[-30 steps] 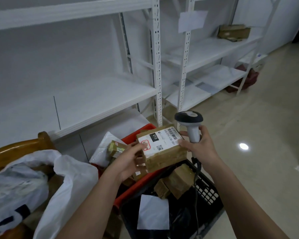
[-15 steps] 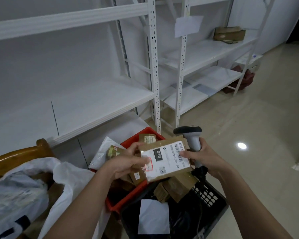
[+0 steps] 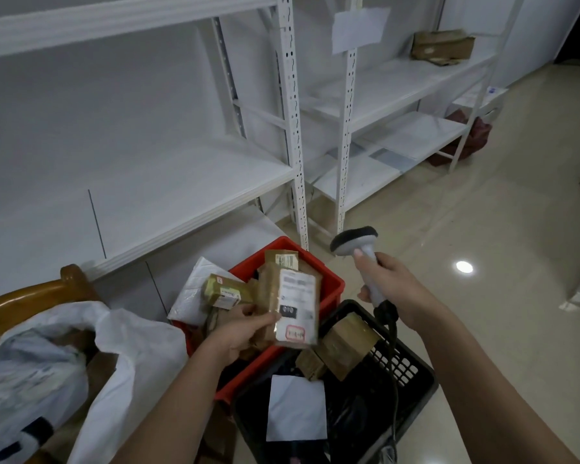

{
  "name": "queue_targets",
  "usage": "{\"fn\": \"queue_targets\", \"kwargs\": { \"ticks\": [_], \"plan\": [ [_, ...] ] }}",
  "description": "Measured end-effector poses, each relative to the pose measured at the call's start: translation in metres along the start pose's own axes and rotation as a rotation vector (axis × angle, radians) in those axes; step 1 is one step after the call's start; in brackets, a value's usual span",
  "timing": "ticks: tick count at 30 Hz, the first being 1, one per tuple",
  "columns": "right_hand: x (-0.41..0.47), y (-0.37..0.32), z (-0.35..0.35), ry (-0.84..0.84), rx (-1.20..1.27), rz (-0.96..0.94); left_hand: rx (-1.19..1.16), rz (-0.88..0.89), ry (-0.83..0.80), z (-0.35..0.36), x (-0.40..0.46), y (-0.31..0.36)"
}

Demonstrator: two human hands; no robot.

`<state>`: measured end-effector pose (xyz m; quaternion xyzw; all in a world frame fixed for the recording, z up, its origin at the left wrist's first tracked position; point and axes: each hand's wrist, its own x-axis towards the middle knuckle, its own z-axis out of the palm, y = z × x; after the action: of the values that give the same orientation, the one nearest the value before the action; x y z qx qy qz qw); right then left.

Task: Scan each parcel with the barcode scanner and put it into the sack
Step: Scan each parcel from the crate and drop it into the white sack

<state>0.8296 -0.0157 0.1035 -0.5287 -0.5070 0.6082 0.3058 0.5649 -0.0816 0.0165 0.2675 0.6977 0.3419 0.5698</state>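
Above the red crate (image 3: 329, 289), a brown parcel (image 3: 293, 308) is held upright by the left hand (image 3: 245, 329), whose fingers (image 3: 270, 320) are clamped on its lower left side; its white label is turned toward the camera. To its right and apart from it, the scanner (image 3: 357, 244) is gripped by the right hand (image 3: 394, 289), the fingers wrapped tight around its handle and its head raised. More parcels are piled in the red crate, and two lie in the black basket (image 3: 412, 380) just beside it, along with a white sheet (image 3: 297, 410). At the lower left, the white sack (image 3: 128, 343) is seen gaping open on the wooden chair (image 3: 31, 293). White shelves (image 3: 181, 182) are seen behind.
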Motion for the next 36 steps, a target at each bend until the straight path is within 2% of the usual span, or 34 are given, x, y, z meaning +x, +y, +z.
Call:
{"fn": "queue_targets", "kwargs": {
  "ticks": [2, 4, 8, 21, 36],
  "plan": [
    [-0.006, -0.011, 0.005, -0.047, 0.118, 0.074, -0.145, -0.049, 0.101, 0.0, 0.002, -0.004],
    [-0.013, -0.025, 0.012, -0.087, 0.121, 0.118, -0.221, -0.064, 0.165, -0.001, 0.003, -0.004],
    [-0.025, -0.046, 0.026, -0.143, 0.136, 0.07, -0.333, -0.045, 0.206, -0.004, 0.005, -0.002],
    [-0.045, -0.074, 0.028, -0.156, 0.173, -0.052, -0.387, -0.021, 0.258, -0.014, 0.014, -0.007],
    [-0.058, -0.081, 0.031, -0.183, 0.137, -0.096, -0.463, 0.015, 0.29, -0.016, 0.003, -0.014]
  ]
}}
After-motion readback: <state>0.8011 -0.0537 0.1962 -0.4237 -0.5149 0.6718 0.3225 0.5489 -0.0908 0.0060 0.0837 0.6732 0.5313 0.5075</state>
